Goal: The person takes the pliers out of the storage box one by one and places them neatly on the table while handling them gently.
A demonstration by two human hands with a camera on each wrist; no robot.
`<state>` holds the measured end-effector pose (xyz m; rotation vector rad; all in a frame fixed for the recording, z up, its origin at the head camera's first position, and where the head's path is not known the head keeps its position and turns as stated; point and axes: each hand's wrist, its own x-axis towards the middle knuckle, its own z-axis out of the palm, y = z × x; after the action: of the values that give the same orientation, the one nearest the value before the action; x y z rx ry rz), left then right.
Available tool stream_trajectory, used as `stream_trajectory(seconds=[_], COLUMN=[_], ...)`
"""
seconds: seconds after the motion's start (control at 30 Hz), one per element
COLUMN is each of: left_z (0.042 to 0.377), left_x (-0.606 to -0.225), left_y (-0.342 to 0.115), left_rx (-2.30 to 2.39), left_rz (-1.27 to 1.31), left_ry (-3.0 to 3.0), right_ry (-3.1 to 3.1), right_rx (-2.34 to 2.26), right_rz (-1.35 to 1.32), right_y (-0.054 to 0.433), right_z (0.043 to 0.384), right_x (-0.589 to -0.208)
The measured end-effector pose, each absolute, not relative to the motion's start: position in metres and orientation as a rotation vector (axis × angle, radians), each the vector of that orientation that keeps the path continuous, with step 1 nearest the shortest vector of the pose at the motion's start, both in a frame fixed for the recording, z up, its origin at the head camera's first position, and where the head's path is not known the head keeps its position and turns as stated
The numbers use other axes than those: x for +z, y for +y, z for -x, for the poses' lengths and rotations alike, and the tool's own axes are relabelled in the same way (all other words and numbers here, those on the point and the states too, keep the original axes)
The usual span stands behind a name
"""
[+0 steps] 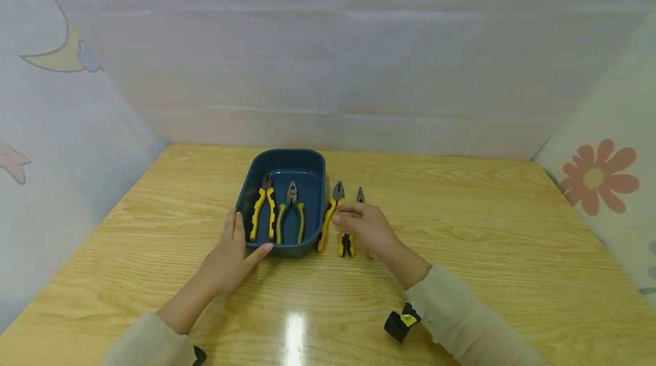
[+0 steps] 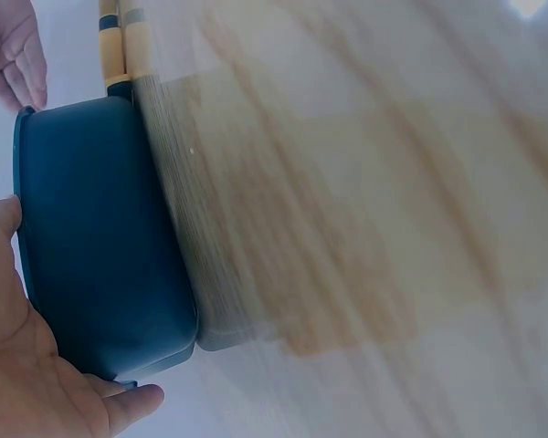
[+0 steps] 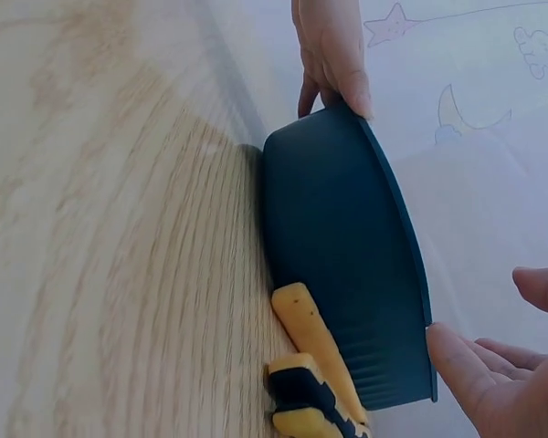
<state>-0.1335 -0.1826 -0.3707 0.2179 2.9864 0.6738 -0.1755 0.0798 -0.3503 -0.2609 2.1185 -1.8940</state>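
Observation:
My left hand (image 1: 228, 258) grips the near left corner of a dark blue box (image 1: 324, 184), thumb on the front rim and fingers along the left wall. Inside the box lie yellow-and-black pliers (image 1: 260, 209) and green-and-yellow pliers (image 1: 290, 215). Just right of the box, my right hand (image 1: 371, 229) hovers above the table with nothing visible between thumb and fingers. Beside the right wall are more yellow-and-black pliers (image 1: 326, 221). Needle-nose plier jaws poke out beyond the right hand, and yellow-and-black handles (image 1: 346, 245) show on its near side; the hand hides what lies between.
The wooden table (image 1: 461, 201) extends to both sides and toward me. A pale cloth wall (image 1: 328, 70) stands behind it, with printed side panels left and right. A black wrist strap piece (image 1: 400, 323) hangs by the right sleeve.

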Motion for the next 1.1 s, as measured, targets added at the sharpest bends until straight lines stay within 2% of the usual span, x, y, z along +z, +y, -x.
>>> stream_trajectory(seconds=[0.6, 1.1], left_z=[0.132, 0.133], left_x=[-0.371, -0.372], left_y=[-0.181, -0.182], left_rx=[0.655, 0.649], left_rz=[-0.212, -0.23], left_ry=[2.996, 3.019], right_ry=[1.789, 1.909], right_rx=[-2.036, -1.931], right_rz=[0.209, 0.194], right_y=[0.054, 0.037], right_z=[0.178, 0.184], right_x=[-0.334, -0.339])
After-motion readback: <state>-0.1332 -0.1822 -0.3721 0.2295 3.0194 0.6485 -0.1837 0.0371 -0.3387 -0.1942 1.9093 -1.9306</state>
